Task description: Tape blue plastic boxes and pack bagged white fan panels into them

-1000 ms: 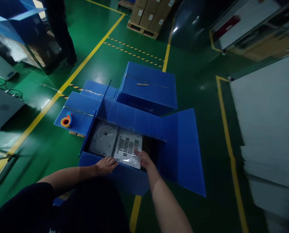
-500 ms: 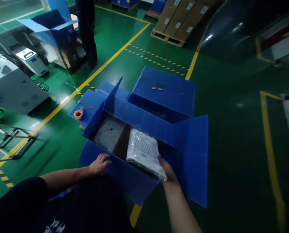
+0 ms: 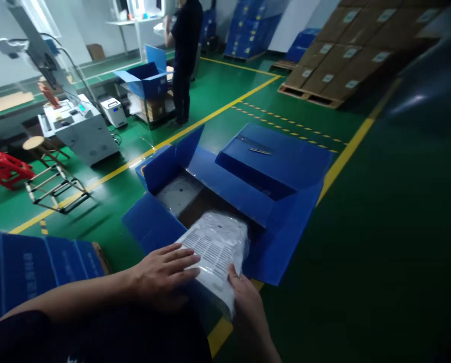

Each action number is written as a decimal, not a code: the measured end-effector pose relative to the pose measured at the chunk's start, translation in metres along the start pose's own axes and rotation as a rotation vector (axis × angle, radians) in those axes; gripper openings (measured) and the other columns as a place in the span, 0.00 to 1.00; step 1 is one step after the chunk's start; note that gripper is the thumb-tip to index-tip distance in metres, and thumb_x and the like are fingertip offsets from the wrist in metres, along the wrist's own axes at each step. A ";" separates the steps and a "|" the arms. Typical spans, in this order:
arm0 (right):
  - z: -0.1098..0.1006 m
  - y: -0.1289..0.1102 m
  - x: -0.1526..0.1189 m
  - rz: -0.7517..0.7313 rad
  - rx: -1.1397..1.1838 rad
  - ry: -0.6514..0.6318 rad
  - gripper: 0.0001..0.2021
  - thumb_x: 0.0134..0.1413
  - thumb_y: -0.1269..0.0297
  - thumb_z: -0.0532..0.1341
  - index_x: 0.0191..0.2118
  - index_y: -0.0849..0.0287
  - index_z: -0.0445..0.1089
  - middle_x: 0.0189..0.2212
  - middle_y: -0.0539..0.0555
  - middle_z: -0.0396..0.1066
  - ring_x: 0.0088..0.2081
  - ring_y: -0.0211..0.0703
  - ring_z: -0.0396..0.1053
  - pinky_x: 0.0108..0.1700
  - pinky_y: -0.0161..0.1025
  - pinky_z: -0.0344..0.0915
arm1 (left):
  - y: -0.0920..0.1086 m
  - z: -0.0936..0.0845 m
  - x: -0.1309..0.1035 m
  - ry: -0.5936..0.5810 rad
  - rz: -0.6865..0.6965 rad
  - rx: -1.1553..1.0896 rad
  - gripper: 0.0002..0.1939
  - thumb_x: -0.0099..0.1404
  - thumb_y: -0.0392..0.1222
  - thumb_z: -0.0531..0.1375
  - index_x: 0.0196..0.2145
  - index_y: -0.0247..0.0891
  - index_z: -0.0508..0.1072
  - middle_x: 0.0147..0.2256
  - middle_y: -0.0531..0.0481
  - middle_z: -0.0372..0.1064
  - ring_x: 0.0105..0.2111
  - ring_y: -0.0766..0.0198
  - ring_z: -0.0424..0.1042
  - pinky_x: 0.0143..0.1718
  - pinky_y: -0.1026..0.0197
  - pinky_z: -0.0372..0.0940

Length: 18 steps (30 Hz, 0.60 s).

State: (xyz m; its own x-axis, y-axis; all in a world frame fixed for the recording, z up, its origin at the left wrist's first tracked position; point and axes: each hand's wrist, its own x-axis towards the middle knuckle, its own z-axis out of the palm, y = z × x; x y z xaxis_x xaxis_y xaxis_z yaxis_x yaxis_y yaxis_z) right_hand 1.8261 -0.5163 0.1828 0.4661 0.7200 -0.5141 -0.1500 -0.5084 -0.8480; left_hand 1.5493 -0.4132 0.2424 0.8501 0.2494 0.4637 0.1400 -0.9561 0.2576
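Observation:
A white vented panel point(image 3: 213, 248) in clear plastic wrap is tilted over the near side of an open blue box point(image 3: 229, 184). My right hand point(image 3: 248, 297) grips its right edge, thumb on top; the fingers underneath are hidden. My left hand point(image 3: 168, 269) lies on the panel's left side, its fingers stretched out flat over the slots. Inside the box, at the left end, sits another pale wrapped piece point(image 3: 180, 191) with small dark holes, beside a brown cardboard divider point(image 3: 198, 206). All the box flaps stand or hang outward.
A closed blue box point(image 3: 282, 148) with a pen-like item point(image 3: 261, 150) on top stands behind. Blue cartons point(image 3: 55, 262) are at lower left, a stool point(image 3: 36, 143) and tube frame point(image 3: 57, 189) beyond. Another person point(image 3: 187, 55) stands at the back, left of palletised brown cartons point(image 3: 335, 60).
The panel has come up and towards me, over the box's near edge. My left hand has moved from the box edge onto the panel. The view has tilted up and shifted left.

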 end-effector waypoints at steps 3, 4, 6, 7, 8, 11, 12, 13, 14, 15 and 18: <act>0.025 -0.025 -0.026 -0.003 0.099 -0.133 0.35 0.60 0.29 0.71 0.56 0.56 0.83 0.46 0.61 0.86 0.44 0.60 0.85 0.39 0.44 0.81 | 0.021 0.001 -0.008 -0.067 -0.143 0.125 0.28 0.80 0.43 0.59 0.73 0.34 0.71 0.70 0.30 0.71 0.72 0.39 0.71 0.75 0.37 0.65; 0.033 -0.036 -0.035 -0.026 0.116 -0.189 0.35 0.60 0.29 0.71 0.57 0.56 0.82 0.47 0.60 0.86 0.43 0.60 0.84 0.37 0.44 0.80 | 0.024 0.000 -0.015 -0.063 -0.207 0.134 0.26 0.82 0.40 0.57 0.73 0.35 0.72 0.69 0.31 0.73 0.70 0.39 0.74 0.73 0.37 0.68; 0.049 -0.058 -0.052 -0.079 0.118 -0.324 0.33 0.61 0.32 0.73 0.59 0.55 0.80 0.48 0.60 0.86 0.44 0.60 0.84 0.37 0.45 0.80 | 0.030 -0.008 -0.033 0.003 -0.344 0.087 0.25 0.83 0.38 0.55 0.71 0.38 0.76 0.66 0.34 0.76 0.68 0.42 0.77 0.70 0.39 0.72; 0.057 -0.070 -0.059 -0.102 0.102 -0.402 0.33 0.61 0.34 0.73 0.60 0.55 0.79 0.50 0.59 0.85 0.46 0.61 0.84 0.38 0.46 0.81 | 0.035 -0.015 -0.044 0.063 -0.406 0.047 0.24 0.83 0.38 0.55 0.70 0.40 0.78 0.66 0.36 0.77 0.67 0.43 0.77 0.70 0.40 0.72; 0.066 -0.082 -0.066 -0.126 0.083 -0.467 0.33 0.61 0.34 0.74 0.60 0.55 0.78 0.51 0.59 0.85 0.47 0.62 0.84 0.41 0.48 0.82 | 0.041 -0.022 -0.056 0.138 -0.465 0.008 0.23 0.83 0.39 0.56 0.68 0.40 0.80 0.65 0.37 0.78 0.67 0.44 0.77 0.70 0.41 0.72; 0.105 -0.110 -0.084 -0.209 0.005 -0.632 0.38 0.57 0.32 0.76 0.60 0.57 0.76 0.50 0.61 0.84 0.50 0.63 0.83 0.52 0.52 0.83 | 0.066 -0.039 -0.095 0.420 -0.677 -0.069 0.18 0.78 0.42 0.62 0.60 0.39 0.85 0.60 0.37 0.81 0.62 0.45 0.82 0.67 0.44 0.75; 0.122 -0.115 -0.090 -0.230 -0.019 -0.703 0.40 0.56 0.30 0.76 0.59 0.58 0.75 0.49 0.62 0.84 0.50 0.63 0.83 0.54 0.54 0.82 | 0.075 -0.041 -0.108 0.524 -0.784 -0.071 0.17 0.75 0.44 0.66 0.57 0.39 0.87 0.57 0.36 0.83 0.58 0.43 0.84 0.65 0.44 0.76; 0.141 -0.118 -0.098 -0.241 -0.039 -0.793 0.42 0.54 0.28 0.76 0.59 0.59 0.74 0.49 0.62 0.84 0.49 0.63 0.84 0.55 0.55 0.82 | 0.083 -0.042 -0.122 0.637 -0.920 -0.062 0.17 0.72 0.47 0.69 0.54 0.40 0.88 0.53 0.36 0.85 0.54 0.42 0.86 0.62 0.44 0.78; 0.160 -0.117 -0.106 -0.247 -0.060 -0.899 0.43 0.53 0.27 0.76 0.60 0.59 0.72 0.50 0.63 0.84 0.49 0.62 0.84 0.55 0.55 0.82 | 0.091 -0.041 -0.134 0.761 -1.070 -0.053 0.16 0.69 0.49 0.71 0.51 0.41 0.89 0.50 0.37 0.86 0.50 0.41 0.87 0.59 0.44 0.79; 0.178 -0.114 -0.115 -0.252 -0.085 -1.014 0.45 0.52 0.28 0.77 0.61 0.58 0.72 0.51 0.63 0.84 0.50 0.61 0.84 0.55 0.56 0.82 | 0.099 -0.039 -0.147 0.906 -1.213 -0.057 0.17 0.67 0.52 0.73 0.48 0.41 0.89 0.47 0.38 0.87 0.47 0.41 0.87 0.56 0.44 0.79; 0.217 -0.098 -0.140 -0.384 -0.236 -1.292 0.40 0.55 0.34 0.77 0.63 0.57 0.74 0.56 0.64 0.82 0.53 0.59 0.83 0.57 0.55 0.80 | 0.121 -0.032 -0.183 1.405 -1.455 -0.289 0.25 0.57 0.59 0.80 0.44 0.38 0.86 0.39 0.41 0.86 0.38 0.46 0.85 0.45 0.50 0.80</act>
State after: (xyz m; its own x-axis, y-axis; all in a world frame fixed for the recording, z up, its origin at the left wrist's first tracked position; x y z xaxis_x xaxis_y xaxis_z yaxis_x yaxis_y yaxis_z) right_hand 1.5862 -0.4651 0.3102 -0.7140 0.6903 -0.1172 0.0146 -0.1528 -0.9882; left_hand 1.3944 -0.5692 0.2157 -0.7072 0.7070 -0.0028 0.0253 0.0293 0.9992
